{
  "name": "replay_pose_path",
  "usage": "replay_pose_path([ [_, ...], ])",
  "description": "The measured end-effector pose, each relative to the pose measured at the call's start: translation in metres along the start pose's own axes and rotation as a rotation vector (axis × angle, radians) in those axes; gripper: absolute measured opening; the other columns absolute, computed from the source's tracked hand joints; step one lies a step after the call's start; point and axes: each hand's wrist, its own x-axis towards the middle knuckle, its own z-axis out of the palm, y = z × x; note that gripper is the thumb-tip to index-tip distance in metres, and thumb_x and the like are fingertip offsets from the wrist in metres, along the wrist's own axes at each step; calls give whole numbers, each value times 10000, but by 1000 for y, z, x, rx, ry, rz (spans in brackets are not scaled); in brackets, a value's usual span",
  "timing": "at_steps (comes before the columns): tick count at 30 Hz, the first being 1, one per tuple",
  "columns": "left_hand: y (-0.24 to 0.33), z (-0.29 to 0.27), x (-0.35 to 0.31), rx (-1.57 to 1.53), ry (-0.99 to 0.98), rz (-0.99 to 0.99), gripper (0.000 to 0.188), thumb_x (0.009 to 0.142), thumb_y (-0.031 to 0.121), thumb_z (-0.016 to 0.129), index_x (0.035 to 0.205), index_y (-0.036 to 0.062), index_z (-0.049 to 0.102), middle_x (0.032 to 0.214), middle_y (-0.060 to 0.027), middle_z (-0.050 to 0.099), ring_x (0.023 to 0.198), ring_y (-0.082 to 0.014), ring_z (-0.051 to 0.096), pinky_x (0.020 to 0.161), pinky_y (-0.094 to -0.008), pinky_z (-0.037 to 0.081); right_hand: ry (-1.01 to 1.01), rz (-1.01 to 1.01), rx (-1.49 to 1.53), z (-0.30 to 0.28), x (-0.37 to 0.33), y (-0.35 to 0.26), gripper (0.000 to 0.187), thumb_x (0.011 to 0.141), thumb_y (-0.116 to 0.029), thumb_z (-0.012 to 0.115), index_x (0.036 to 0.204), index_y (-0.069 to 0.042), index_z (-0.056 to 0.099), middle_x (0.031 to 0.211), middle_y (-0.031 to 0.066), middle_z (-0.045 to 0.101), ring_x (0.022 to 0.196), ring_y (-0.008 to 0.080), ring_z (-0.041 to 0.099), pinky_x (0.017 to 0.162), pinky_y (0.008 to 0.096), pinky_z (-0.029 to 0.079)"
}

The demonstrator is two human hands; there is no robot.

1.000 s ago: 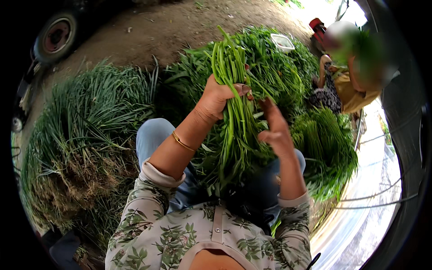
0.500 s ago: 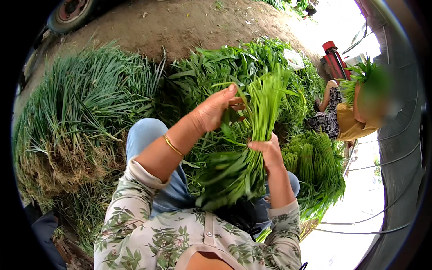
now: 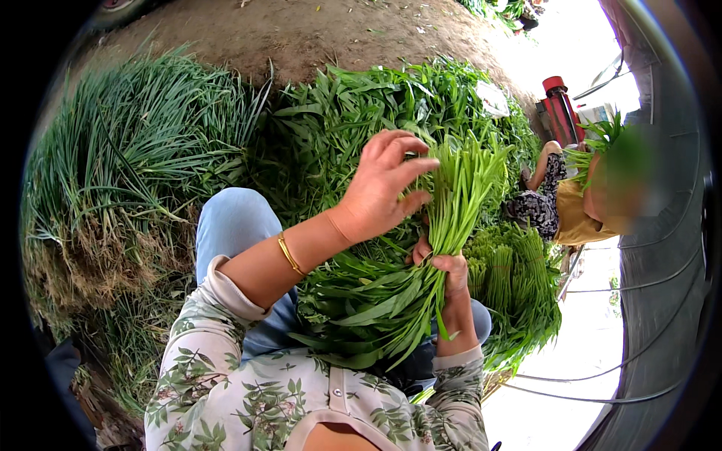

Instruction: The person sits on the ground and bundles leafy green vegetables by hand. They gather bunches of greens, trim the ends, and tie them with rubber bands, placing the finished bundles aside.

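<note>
A bunch of long-stemmed leafy greens, which look like water spinach (image 3: 460,207), stands in front of my chest with its pale stem ends up and its leaves drooping toward my lap. My right hand (image 3: 450,272) is wrapped round the lower stems. To the left of the stem tops, my left hand (image 3: 387,184) is raised with curved, spread fingers and nothing in it; its fingertips are close to the stems. Beyond the bunch spreads a pile of loose greens (image 3: 346,113). Tied bundles of the same greens (image 3: 515,274) lie to my right.
On the left is a big heap of green onions (image 3: 143,128) with dry roots. Another person (image 3: 575,203) sits at the right, holding greens near a red cylindrical object (image 3: 560,113). Bare soil (image 3: 301,30) lies at the back; a grey sheet wall (image 3: 669,225) runs along the right.
My left hand has moved up and turned, its fingers now beside the stem tops. The bunch has tilted, stem ends to the right, and its leaves hang lower left; my right hand still grips it.
</note>
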Motion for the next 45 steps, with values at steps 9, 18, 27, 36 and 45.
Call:
replay_pose_path([
  [9,-2,13,8,24,65,113,201,620,128,746,702,87,567,926,-43,511,980,-284,460,919,-451,332,-98,140,45,1,-4,11,557,527,-261,754,970,-5,533,681,22,472,634,194,507,697,365,454],
  [18,-40,-23,29,152,255,-105,198,728,172,721,829,75,581,920,-92,552,911,-288,492,856,-404,380,134,-1,-257,-12,5,6,570,558,-90,708,1087,7,516,735,61,558,662,196,578,657,351,515],
  [27,-11,6,15,211,-128,73,535,635,353,768,1105,167,595,1183,-73,462,1212,-315,367,1061,-549,204,253,-60,-482,29,14,16,516,571,62,638,1072,4,526,903,20,596,772,104,558,710,234,452],
  [36,-71,-19,34,171,196,-454,77,849,113,594,818,46,615,646,-149,583,633,-273,565,586,-343,454,255,-67,-558,17,3,19,536,552,28,659,1074,17,534,902,38,624,794,112,569,750,237,454],
  [45,-37,-1,-7,232,-1094,-526,1197,600,515,786,1452,50,86,1472,-237,174,1372,-401,119,1116,-493,108,450,-257,-555,7,14,10,460,595,-1,653,1035,7,523,884,61,638,772,126,588,725,257,464],
])
